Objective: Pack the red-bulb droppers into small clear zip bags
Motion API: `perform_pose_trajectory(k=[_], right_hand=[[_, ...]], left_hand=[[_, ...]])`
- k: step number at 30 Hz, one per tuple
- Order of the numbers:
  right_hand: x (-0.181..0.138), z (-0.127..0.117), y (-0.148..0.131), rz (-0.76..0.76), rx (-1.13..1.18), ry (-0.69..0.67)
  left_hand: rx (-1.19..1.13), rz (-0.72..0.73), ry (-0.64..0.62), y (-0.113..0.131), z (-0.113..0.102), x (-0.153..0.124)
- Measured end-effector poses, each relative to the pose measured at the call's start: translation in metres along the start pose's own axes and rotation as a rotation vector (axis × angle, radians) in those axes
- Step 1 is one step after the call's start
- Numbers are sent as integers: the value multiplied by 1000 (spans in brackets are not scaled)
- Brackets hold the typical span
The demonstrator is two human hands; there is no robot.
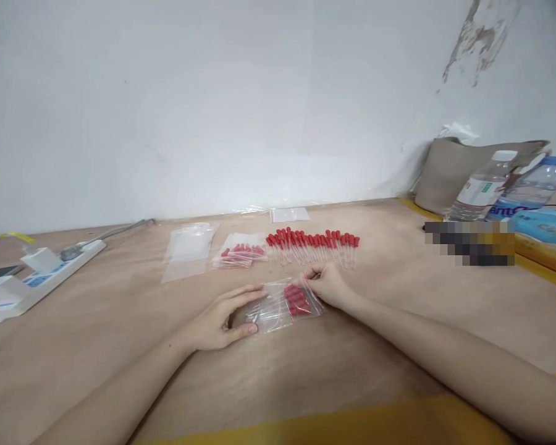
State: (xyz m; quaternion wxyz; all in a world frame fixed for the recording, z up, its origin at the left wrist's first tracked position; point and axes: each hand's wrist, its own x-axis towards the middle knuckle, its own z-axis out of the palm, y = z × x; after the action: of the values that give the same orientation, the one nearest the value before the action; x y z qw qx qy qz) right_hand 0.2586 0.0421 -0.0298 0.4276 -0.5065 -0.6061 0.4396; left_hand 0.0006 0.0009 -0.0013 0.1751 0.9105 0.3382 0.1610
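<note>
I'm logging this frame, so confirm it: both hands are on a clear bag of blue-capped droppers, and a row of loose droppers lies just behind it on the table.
One detail is wrong: the caps are red, not blue. The head view shows the left hand and right hand on the clear bag of red-capped droppers, with the row of loose droppers just behind it on the table.

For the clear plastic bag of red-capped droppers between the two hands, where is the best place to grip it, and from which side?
Probably the clear plastic bag of red-capped droppers is best pinched at its right edge, coming from the right, beside the right hand. The bag lies flat on the brown table, so only its thin edges offer a pinch. The red caps bunch at that end; the left hand holds down the other end.
</note>
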Motion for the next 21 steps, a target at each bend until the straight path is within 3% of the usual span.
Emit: perform_pose_trajectory(k=[4, 9, 13, 15, 18, 21], right_hand=[[-3, -4, -2, -8, 57, -138], [-6, -18, -14, 144, 36, -75], [-9, -16, -16, 130, 18, -264], [-10, -12, -16, 107, 63, -283], [-10, -9, -16, 68, 208, -210], [-9, -17, -21, 65, 428, -291]], left_hand=[[8, -6, 8, -1, 1, -1], [4, 5, -11, -2, 1, 0], [-1, 9, -11, -4, 1, -1], [-13, 18, 3, -4, 1, -2], [-29, 21, 64, -1, 1, -2], [0, -8, 212, 0, 1, 0]])
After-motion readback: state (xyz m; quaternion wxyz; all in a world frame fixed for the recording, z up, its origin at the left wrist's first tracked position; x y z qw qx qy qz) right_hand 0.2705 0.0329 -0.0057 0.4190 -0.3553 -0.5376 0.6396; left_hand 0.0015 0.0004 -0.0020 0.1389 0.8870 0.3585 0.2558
